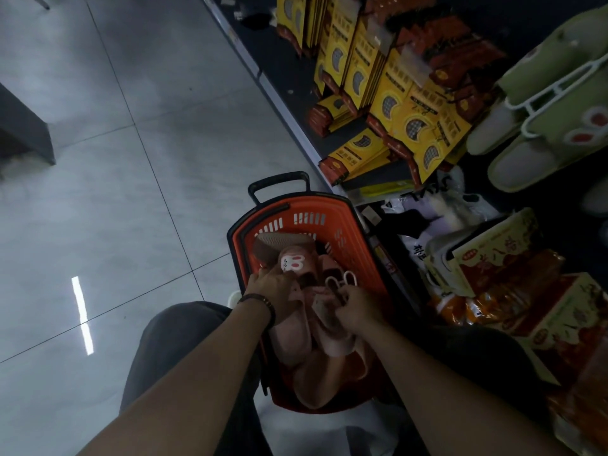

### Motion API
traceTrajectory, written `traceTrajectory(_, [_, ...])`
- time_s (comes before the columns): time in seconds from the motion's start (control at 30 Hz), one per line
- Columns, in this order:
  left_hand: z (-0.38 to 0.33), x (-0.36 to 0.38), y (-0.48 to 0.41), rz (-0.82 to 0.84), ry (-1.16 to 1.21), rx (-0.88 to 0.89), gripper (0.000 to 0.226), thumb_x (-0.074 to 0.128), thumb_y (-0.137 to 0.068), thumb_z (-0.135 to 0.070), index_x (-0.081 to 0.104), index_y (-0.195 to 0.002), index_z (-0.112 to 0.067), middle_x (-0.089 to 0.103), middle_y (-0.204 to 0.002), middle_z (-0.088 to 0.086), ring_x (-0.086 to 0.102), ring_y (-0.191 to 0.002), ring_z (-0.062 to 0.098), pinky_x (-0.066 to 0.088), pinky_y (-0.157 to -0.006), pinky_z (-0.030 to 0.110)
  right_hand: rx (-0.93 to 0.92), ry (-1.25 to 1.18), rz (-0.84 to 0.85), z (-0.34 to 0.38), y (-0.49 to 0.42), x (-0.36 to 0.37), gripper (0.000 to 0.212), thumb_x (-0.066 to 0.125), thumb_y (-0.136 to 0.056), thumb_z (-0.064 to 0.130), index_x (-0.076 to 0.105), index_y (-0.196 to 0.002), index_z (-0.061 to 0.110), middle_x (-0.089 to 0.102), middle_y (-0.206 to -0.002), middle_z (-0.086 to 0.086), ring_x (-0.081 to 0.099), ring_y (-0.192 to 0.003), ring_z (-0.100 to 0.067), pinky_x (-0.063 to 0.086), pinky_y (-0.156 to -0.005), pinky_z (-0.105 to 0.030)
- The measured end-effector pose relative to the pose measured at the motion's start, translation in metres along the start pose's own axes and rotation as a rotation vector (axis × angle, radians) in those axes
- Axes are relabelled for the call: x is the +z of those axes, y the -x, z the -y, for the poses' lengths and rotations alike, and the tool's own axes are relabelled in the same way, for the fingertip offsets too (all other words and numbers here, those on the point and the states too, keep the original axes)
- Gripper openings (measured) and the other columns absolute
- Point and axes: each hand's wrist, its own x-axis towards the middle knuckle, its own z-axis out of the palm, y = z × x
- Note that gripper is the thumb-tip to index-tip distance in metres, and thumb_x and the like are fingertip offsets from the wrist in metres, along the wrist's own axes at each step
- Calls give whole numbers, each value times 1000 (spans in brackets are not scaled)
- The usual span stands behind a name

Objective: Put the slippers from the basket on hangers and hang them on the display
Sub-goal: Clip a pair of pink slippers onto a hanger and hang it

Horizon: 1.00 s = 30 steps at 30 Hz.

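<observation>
Probably soft and light, the pink slippers (296,340) want holding by the strap. The left hand (273,291) grips one; the right hand (358,307) pinches the white hanger (342,279).

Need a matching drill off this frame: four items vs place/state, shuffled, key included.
Column 1
1. basket
2. pink slippers
3. green slippers
4. yellow boxes

Column 2
A. on a white hanger, upper right
B. on the floor tiles beside the shelf, orange
C. stacked on the dark shelf
D. in the basket, under the left hand and right hand

Pairs: 1-B, 2-D, 3-A, 4-C
</observation>
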Motion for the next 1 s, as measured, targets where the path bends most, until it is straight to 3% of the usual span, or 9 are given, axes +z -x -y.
traceTrajectory(0.07, [0,0,-2,29,40,-16,71,61,-87,-58,39,-150,-34,47,-152,6,45,-138,33,32,-114,50,-34,40,28,9,2,-2,60,58,-74,38,68,-132,27,72,-130,-4,67,-119,-29,54,-100,-35])
traceTrajectory(0.17, [-1,-6,-1,71,89,-32,79,62,-83,-63,37,-151,-33,48,-152,4,43,-140,32,28,-116,54,-105,111,40,19,11,-5,43,57,-94,33,67,-136,28,68,-135,-8,65,-120,-33,53,-99,-34])
traceTrajectory(0.27, [-3,-21,-1,161,251,-57,87,47,-74,-73,39,-150,-32,46,-155,5,42,-142,33,25,-117,57,-167,84,-12,18,18,-8,43,55,-99,31,63,-141,34,65,-139,-8,65,-120,-32,54,-100,-36])
traceTrajectory(0.4, [-7,-36,-11,225,300,9,56,37,-99,-54,58,-140,-21,55,-148,13,52,-131,34,40,-112,42,-277,30,-92,9,31,-8,50,59,-99,25,57,-146,39,65,-141,-1,63,-128,-26,51,-105,-31])
traceTrajectory(0.47, [-4,-40,-16,217,266,7,43,38,-107,-41,62,-136,-20,59,-142,11,57,-124,32,46,-106,39,-326,33,-146,4,35,-7,57,59,-99,18,51,-152,38,60,-149,-2,57,-136,-24,48,-111,-32])
traceTrajectory(0.67, [2,-54,-13,175,229,49,35,43,-107,-33,63,-136,-29,64,-133,6,66,-105,24,58,-85,36,-346,56,-284,9,43,-6,62,56,-100,17,44,-155,42,47,-158,-9,43,-149,-28,43,-117,-38])
traceTrajectory(0.8, [15,-57,-9,104,350,13,31,51,-104,-30,63,-132,-37,61,-131,2,61,-86,12,45,-58,17,-413,8,-250,19,42,-1,76,58,-93,6,40,-155,47,45,-157,-9,34,-153,-31,39,-119,-44])
traceTrajectory(0.9, [25,-66,-5,74,338,1,34,53,-102,-28,61,-133,-37,62,-128,2,60,-89,14,44,-61,17,-497,-31,-299,35,42,1,72,60,-92,2,50,-152,40,50,-152,-9,41,-147,-30,40,-118,-40])
traceTrajectory(1.0, [32,-73,-1,139,222,6,43,59,-98,-26,57,-140,-33,59,-136,4,61,-108,23,48,-78,22,-518,-24,-310,48,38,9,68,57,-94,-1,54,-151,35,52,-153,-10,43,-147,-29,39,-119,-36])
